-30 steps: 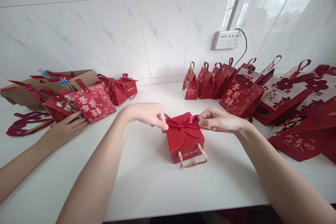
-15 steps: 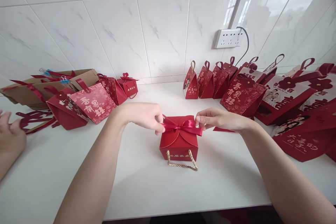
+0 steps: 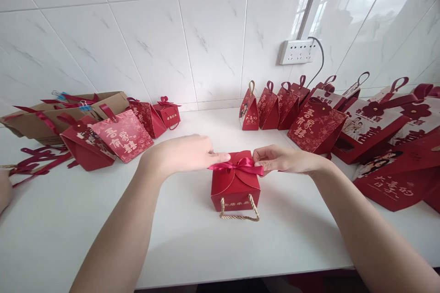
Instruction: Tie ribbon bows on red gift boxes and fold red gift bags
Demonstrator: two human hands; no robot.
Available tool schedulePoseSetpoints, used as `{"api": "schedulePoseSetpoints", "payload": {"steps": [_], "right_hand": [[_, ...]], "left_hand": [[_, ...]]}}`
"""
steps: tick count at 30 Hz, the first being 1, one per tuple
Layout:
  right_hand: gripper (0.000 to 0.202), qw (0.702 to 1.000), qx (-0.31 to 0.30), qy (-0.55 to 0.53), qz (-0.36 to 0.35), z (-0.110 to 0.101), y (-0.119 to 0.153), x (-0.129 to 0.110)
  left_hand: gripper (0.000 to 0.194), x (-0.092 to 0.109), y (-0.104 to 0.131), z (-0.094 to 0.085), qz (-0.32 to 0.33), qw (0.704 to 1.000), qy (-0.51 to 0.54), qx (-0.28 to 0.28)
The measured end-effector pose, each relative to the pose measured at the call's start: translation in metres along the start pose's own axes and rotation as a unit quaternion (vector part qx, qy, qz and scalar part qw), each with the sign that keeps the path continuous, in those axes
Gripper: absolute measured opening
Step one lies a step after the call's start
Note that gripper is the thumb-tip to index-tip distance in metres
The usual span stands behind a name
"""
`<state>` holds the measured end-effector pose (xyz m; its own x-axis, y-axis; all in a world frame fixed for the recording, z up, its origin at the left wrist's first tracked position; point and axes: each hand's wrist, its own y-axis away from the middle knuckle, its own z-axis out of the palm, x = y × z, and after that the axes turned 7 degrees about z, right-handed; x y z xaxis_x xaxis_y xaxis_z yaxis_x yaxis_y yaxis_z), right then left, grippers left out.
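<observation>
Both hands closed inward onto red box's [image 3: 235, 183] ribbon bow [image 3: 237, 165]; open counter [image 3: 192, 238] around.

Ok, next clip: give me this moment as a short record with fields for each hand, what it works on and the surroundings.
left hand: fingertips on the bow's left loop
right hand: grip pinching the bow's right loop
worked item: red gift box with red ribbon bow and rope handle
surface: white counter
surroundings: row of red gift bags by the tiled wall; another person's hand at far left
</observation>
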<state>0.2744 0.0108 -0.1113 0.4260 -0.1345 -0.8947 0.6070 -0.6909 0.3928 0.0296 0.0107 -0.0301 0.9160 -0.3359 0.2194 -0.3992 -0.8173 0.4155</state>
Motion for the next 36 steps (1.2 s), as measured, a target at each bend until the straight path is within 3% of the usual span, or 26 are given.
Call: {"api": "schedulePoseSetpoints", "payload": {"steps": [6,11,14,16,19,23,25,27,30,36], "right_hand": [[0.033,0.999,0.033,0.009,-0.033,0.000,0.003,-0.002],[0.039,0.993,0.104,0.035,-0.038,0.000,0.000,0.002],[0.057,0.986,0.144,0.073,-0.030,0.001,-0.001,0.002],[0.069,0.988,0.124,0.086,-0.019,0.003,-0.001,-0.001],[0.059,0.986,0.122,0.109,0.011,0.009,-0.001,-0.006],[0.046,0.978,0.174,0.102,0.055,0.022,-0.003,-0.011],[0.046,0.984,0.151,0.072,0.068,0.027,-0.003,-0.012],[0.046,0.988,0.122,0.061,0.073,0.029,-0.002,-0.014],[0.040,0.993,0.078,0.077,0.052,0.028,0.000,-0.014],[0.029,0.994,0.011,0.105,0.022,0.033,-0.001,-0.015]], "left_hand": [[0.063,0.009,-0.008,0.010,0.003,1.000,-0.010,0.006],[0.058,0.016,-0.011,0.014,-0.004,0.999,-0.031,0.023],[0.048,0.016,-0.016,0.015,0.028,0.999,-0.031,0.031],[0.040,0.015,-0.020,0.016,0.060,0.997,-0.026,0.038],[0.037,0.013,-0.024,0.015,0.073,0.993,-0.031,0.088],[0.052,0.012,-0.017,0.013,0.019,0.984,-0.062,0.165],[0.062,0.013,-0.011,0.013,-0.007,0.988,-0.046,0.147],[0.066,0.016,-0.006,0.014,-0.028,0.995,-0.018,0.095],[0.058,0.020,-0.005,0.016,-0.029,0.999,0.001,0.040],[0.048,0.013,-0.026,0.015,0.121,0.992,0.028,0.012]]}}
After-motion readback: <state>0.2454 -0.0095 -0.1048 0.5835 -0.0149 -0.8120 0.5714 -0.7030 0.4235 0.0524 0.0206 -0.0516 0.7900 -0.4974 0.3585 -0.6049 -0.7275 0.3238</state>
